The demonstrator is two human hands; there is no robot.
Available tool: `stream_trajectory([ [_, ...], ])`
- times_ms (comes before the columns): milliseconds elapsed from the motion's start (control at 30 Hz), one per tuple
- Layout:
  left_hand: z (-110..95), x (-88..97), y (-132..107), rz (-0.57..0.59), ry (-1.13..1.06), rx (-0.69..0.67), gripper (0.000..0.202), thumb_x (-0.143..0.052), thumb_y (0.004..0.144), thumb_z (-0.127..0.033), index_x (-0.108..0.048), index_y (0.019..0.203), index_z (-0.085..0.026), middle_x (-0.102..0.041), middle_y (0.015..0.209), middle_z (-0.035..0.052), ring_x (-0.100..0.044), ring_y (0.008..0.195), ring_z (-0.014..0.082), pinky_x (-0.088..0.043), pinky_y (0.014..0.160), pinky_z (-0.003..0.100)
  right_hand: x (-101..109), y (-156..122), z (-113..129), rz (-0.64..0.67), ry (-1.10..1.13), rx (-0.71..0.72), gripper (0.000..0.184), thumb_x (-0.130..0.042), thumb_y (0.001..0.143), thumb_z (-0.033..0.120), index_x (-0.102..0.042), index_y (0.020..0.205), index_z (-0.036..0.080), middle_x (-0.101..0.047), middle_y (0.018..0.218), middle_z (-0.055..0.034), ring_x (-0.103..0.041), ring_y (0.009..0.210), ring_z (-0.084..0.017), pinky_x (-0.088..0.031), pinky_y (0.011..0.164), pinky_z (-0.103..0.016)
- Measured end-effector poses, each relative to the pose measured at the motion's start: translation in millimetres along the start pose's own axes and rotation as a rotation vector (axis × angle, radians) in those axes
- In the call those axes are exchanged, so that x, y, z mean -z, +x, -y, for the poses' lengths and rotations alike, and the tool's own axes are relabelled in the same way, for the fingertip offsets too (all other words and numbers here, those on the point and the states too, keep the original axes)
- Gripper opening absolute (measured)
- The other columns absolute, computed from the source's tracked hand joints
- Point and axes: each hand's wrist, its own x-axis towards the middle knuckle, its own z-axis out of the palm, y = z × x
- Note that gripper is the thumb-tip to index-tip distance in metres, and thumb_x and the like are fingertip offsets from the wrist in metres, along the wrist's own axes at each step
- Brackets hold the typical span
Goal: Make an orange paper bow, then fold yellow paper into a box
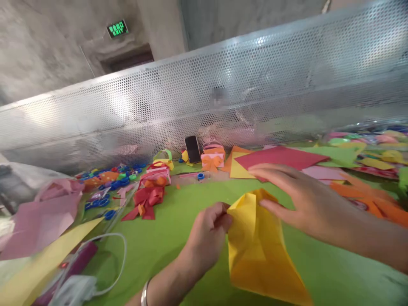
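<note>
A folded yellow paper piece [259, 255], shaped like a bag, is tilted above the green table surface [188, 199]. My left hand [207, 236] pinches its upper left edge between thumb and fingers; a silver bangle circles that wrist. At the upper right of the paper is my right hand [296, 195], fingers stretched out and thumb apart. The right thumb touches, or nearly touches, the paper's top edge. Creases run down the paper, and its lower end spreads toward me.
Red and orange paper bows [148, 199] and blue-handled scissors [98, 202] lie left. A phone [192, 148] leans by a pink-and-orange paper bag [213, 158]. Coloured sheets [280, 157] lie right. A white charger [75, 291] with its cable sits front left. A perforated metal panel [178, 97] stands behind.
</note>
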Motion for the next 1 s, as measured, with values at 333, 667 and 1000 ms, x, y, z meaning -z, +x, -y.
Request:
stream_trajectory([
  [333,-5,-0.4,-14,-0.121,0.121,-0.093,0.073,-0.068,0.067,-0.063,-0.058,0.119,-0.012,-0.057,0.126,0.0201,-0.048,0.12,0.0386,-0.038,0.101,0.05,-18,33,33,0.351,0.278,-0.173,0.016,-0.049,0.075,0.015,-0.062,0.074,0.023,-0.065,0.07,0.0028,-0.059,0.062,-0.014,-0.042,0.055,-0.026],
  [667,5,11.2,3,-0.291,0.253,-0.112,0.032,-0.042,0.091,-0.039,-0.059,0.075,-0.017,-0.062,0.072,0.0056,-0.058,0.068,0.0203,-0.046,0.066,0.032,-19,33,15,0.425,0.177,-0.247,0.022,-0.05,0.082,0.034,-0.055,0.065,0.022,-0.056,0.058,0.0024,-0.051,0.055,-0.014,-0.034,0.05,-0.026],
  [1000,-8,5.6,-7,-0.098,-0.24,-0.049,0.016,-0.059,0.084,-0.029,-0.063,0.096,-0.021,-0.066,0.079,-0.001,-0.059,0.068,0.0124,-0.044,0.062,0.021,-26,34,5,0.358,0.375,-0.324,0.024,-0.05,0.08,0.032,-0.069,0.091,0.026,-0.073,0.088,0.0,-0.067,0.076,-0.019,-0.047,0.063,-0.029],
])
